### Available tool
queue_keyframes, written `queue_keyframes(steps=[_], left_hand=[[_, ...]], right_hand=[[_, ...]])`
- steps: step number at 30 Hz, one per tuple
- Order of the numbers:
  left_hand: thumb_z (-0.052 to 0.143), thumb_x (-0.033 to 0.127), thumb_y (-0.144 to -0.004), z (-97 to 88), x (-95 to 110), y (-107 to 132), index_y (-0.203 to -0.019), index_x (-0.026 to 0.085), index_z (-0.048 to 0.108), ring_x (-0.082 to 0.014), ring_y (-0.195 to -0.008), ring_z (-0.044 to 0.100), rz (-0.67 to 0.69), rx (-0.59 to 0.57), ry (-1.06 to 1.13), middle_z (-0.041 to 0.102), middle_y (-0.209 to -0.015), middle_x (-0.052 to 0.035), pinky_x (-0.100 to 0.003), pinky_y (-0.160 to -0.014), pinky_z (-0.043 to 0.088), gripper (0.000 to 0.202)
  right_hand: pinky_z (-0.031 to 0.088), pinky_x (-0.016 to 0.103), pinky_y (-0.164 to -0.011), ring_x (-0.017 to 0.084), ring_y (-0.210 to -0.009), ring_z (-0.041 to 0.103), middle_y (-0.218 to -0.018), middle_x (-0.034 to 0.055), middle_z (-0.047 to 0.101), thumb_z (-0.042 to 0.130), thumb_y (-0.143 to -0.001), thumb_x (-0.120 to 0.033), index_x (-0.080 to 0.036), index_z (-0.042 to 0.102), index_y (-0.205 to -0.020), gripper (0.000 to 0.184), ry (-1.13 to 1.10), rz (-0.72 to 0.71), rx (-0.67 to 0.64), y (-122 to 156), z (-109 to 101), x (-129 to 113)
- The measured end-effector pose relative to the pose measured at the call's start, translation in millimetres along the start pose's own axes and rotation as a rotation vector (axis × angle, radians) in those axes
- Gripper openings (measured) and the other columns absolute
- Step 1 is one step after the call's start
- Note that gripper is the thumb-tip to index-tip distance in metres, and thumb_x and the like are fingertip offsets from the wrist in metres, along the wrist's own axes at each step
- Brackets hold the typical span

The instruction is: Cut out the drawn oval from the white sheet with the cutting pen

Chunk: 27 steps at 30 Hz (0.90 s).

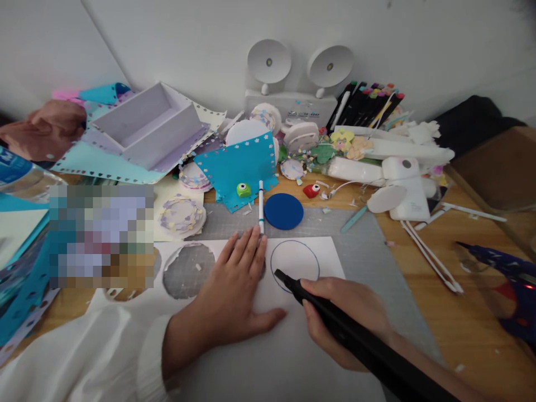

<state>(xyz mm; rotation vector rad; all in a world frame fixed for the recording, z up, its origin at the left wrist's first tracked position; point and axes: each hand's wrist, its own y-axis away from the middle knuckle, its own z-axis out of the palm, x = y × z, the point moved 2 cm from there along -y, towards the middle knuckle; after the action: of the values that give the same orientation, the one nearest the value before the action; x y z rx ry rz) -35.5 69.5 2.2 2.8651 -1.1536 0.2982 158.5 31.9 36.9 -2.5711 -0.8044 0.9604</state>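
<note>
A white sheet (310, 346) lies on the grey cutting mat (360, 223), with ragged round holes cut through its left part. My left hand (234, 296) presses flat on the sheet, fingers spread, partly covering another hole. To its right, a blue circle outline (316, 259) is drawn on the sheet. My right hand (347, 312) grips a long black pen-shaped tool (330, 321); its narrow tip meets or hovers over the circle's left side, and I cannot tell which. Just beyond the sheet are a white marker (261, 206) and a blue disc (283, 211).
Behind the mat sit a lilac box (151, 125), blue card (238, 167), decorated white discs (182, 215), green and red paper punches (311, 190), black markers (364, 103) and a twin-head lamp (288, 106). At right are a teal craft knife (354, 219) and a dark blue glue gun (511, 279).
</note>
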Motion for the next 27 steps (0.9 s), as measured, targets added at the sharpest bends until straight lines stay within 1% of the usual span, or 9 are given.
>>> queue_keyframes(steps=[5, 8, 13, 16, 19, 22, 27], left_hand=[[0.039, 0.078, -0.08, -0.2, -0.3, -0.1, -0.148, -0.002, 0.025, -0.0396, -0.146, 0.014, 0.001, -0.005, 0.007, 0.014, -0.156, -0.0265, -0.052, -0.117, 0.012, 0.106], [0.039, 0.078, -0.08, -0.5, -0.2, -0.7, -0.148, -0.002, 0.025, -0.0398, -0.146, 0.013, 0.003, -0.012, 0.007, 0.013, -0.156, -0.027, -0.053, -0.117, 0.013, 0.106], [0.041, 0.076, -0.08, -0.4, 0.0, -1.9, -0.148, -0.002, 0.025, -0.0399, -0.146, 0.012, 0.002, -0.014, 0.004, 0.012, -0.157, -0.027, -0.053, -0.117, 0.012, 0.105], [0.04, 0.076, -0.08, 0.3, -0.1, -2.0, -0.148, -0.003, 0.025, -0.0402, -0.146, 0.012, 0.007, -0.008, 0.001, 0.013, -0.156, -0.0276, -0.053, -0.117, 0.011, 0.105], [0.04, 0.077, -0.079, 0.4, -0.6, -1.5, -0.148, -0.003, 0.026, -0.04, -0.146, 0.013, 0.004, -0.002, -0.001, 0.013, -0.156, -0.0273, -0.052, -0.117, 0.009, 0.106], [0.04, 0.079, -0.078, 0.1, -1.3, -1.6, -0.148, -0.002, 0.026, -0.0386, -0.146, 0.013, -0.003, 0.002, 0.001, 0.014, -0.157, -0.026, -0.051, -0.118, 0.008, 0.108], [0.039, 0.079, -0.078, 0.4, -1.6, -2.3, -0.148, -0.002, 0.026, -0.0376, -0.146, 0.013, -0.004, 0.004, -0.003, 0.015, -0.157, -0.0257, -0.05, -0.118, 0.008, 0.108]], right_hand=[[0.052, 0.03, -0.049, 0.019, -0.054, 0.064, -0.066, 0.0022, 0.067, 0.06, -0.08, -0.013, -0.024, 0.06, -0.107, 0.03, -0.092, 0.013, 0.001, 0.3, 1.0, 1.0], [0.052, 0.031, -0.05, 0.019, -0.055, 0.063, -0.067, 0.0024, 0.066, 0.06, -0.079, -0.013, -0.025, 0.06, -0.11, 0.033, -0.111, 0.018, -0.011, 1.3, 3.0, 0.7], [0.054, 0.03, -0.055, 0.019, -0.059, 0.065, -0.071, 0.003, 0.066, 0.057, -0.08, -0.012, -0.023, 0.057, -0.111, 0.032, -0.157, 0.031, -0.028, 1.4, 6.4, -0.3], [0.053, 0.03, -0.057, 0.019, -0.061, 0.064, -0.072, 0.0028, 0.064, 0.057, -0.081, -0.011, -0.023, 0.057, -0.11, 0.031, -0.178, 0.041, -0.057, 1.8, 7.6, -0.3], [0.052, 0.03, -0.058, 0.019, -0.064, 0.064, -0.073, 0.0042, 0.065, 0.058, -0.079, -0.012, -0.02, 0.06, -0.107, 0.029, -0.166, 0.028, -0.076, 2.8, 7.2, -0.9], [0.051, 0.03, -0.058, 0.019, -0.064, 0.063, -0.071, 0.0035, 0.063, 0.056, -0.08, -0.011, -0.021, 0.059, -0.104, 0.027, -0.142, 0.003, -0.104, 2.7, 5.9, -2.7], [0.049, 0.03, -0.054, 0.018, -0.06, 0.059, -0.069, 0.0018, 0.06, 0.053, -0.08, -0.009, -0.023, 0.054, -0.109, 0.032, -0.137, -0.024, -0.099, 2.5, 2.5, -3.5]])
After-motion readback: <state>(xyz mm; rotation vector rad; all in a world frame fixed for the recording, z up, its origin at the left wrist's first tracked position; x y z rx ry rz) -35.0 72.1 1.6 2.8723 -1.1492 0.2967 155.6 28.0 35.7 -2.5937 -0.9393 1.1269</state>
